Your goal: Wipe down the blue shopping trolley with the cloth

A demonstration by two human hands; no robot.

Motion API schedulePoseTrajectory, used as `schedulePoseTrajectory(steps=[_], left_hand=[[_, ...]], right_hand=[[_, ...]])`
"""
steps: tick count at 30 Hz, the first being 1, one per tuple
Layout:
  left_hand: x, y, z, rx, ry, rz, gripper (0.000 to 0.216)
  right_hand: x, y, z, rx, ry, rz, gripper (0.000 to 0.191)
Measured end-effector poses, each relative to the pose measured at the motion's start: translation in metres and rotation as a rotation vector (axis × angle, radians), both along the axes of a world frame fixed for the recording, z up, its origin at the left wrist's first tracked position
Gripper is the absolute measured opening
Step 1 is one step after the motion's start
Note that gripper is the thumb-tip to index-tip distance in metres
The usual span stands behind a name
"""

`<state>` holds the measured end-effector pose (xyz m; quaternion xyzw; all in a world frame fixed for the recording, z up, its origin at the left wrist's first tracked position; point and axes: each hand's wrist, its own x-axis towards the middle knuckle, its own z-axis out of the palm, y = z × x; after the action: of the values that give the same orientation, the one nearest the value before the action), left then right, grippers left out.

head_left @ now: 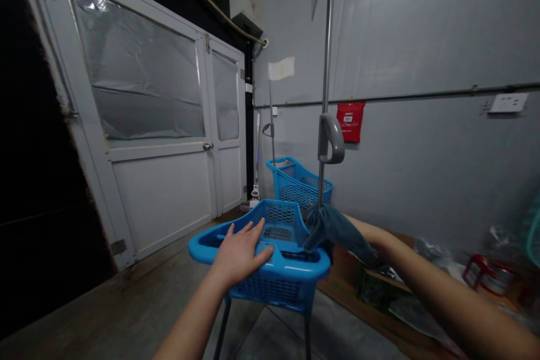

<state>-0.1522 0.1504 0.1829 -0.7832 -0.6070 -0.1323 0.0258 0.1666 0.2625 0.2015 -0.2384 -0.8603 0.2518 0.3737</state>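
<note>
A blue plastic shopping cart (274,261) with mesh sides stands in front of me. My left hand (241,250) lies on its near handle rim, fingers spread and stretched toward the basket. At the cart's right side, my right hand (363,230) grips a blue-grey cloth (337,232) at the foot of the upright metal pole (327,39). The cloth covers most of that hand's fingers and hangs below the wrist. Higher on the pole sits a grey loop handle (332,139). No items show in the visible part of the basket.
A second blue cart (297,183) with a white flag (281,68) stands behind, near a mop (256,180). White double doors (164,191) are at left. A red pouch (351,122) hangs on the wall. Cardboard boxes (343,275) and clutter lie at right.
</note>
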Motion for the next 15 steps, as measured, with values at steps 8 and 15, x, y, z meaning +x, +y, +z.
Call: schedulePoseTrajectory(steps=[8,15], left_hand=[[-0.004,0.001,0.000,0.008,-0.009,0.005,0.076],[-0.006,0.002,-0.003,0.031,-0.004,0.007,0.076]], right_hand=[[-0.004,-0.024,0.044,-0.389,0.074,0.202,0.058],[-0.052,-0.014,-0.014,-0.315,0.368,-0.124,0.062]])
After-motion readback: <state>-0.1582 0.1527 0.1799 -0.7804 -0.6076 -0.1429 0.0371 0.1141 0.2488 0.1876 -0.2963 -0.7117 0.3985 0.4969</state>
